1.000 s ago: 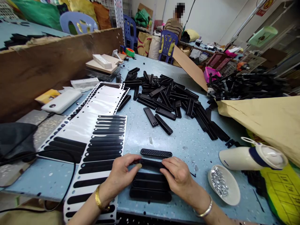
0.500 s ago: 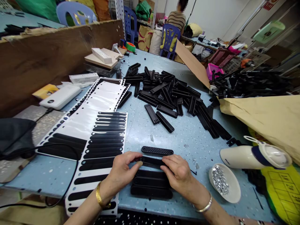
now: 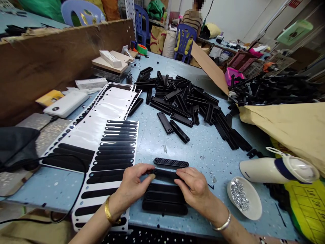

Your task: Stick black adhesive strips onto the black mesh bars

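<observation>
My left hand (image 3: 134,183) pinches the left end of a long black strip (image 3: 165,174) between thumb and fingers. At its right end, the fingers of my right hand (image 3: 196,186) close on the same strip. Whether it is a lone adhesive strip or one lying on a plastic piece, I cannot tell. Just beyond it lies a black plastic piece with a lattice face (image 3: 171,162). Nearer to me, several smooth black pieces (image 3: 165,206) lie side by side. To the left is a white backing sheet (image 3: 98,194) carrying black strips with rounded ends.
A heap of black plastic pieces (image 3: 177,96) covers the table's middle. At right stand a bowl of small silvery parts (image 3: 255,203) and a lying cream bottle (image 3: 259,170). A white device (image 3: 66,104) with a cable is at left. A seated person (image 3: 191,18) is far back.
The black strip has tilted slightly between my fingers and now covers more of what lies under it. Both hands stay in almost the same place; the view shifts a little.
</observation>
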`<state>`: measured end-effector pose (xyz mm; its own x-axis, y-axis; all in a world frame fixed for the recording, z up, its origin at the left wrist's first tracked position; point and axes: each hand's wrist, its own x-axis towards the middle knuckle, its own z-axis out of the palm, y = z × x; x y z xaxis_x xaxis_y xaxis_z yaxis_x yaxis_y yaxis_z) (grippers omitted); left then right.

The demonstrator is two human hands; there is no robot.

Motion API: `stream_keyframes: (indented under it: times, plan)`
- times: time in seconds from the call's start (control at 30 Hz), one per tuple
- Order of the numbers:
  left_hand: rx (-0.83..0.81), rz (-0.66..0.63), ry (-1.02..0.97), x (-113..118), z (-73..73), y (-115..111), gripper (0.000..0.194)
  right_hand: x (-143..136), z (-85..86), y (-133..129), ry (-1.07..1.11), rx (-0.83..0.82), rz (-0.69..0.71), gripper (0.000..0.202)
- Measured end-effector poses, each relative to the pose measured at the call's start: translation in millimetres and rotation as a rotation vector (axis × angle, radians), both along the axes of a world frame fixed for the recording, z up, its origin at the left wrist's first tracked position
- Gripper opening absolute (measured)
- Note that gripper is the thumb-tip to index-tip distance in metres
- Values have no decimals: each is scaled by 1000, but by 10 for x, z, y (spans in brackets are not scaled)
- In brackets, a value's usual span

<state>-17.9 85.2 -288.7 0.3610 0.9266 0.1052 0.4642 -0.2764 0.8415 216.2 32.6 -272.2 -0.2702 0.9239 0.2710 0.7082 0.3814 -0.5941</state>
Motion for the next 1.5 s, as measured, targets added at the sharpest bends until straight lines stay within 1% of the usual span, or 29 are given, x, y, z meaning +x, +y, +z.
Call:
stream_keyframes:
  times: [0.4,0.97,1.1,1.3,1.5]
  plan:
    - [-16,1,8,-8,-45,-17,16,-9,-20,5,-56,-12,6,20]
    - [1,1,-4,-3,-14,-1,15,-72,3,-3,-85,13,-3,18]
    - [-4,9,-1,14,-1,13,14,-75,-5,3,-45,30,-20,18]
    - [-24,69,28,50,-9,29,16,-69,-26,2,9,11,-37,19]
    - [-34,57,20,50,-18,41,17,-66,-90,5,191,6,-104,15]
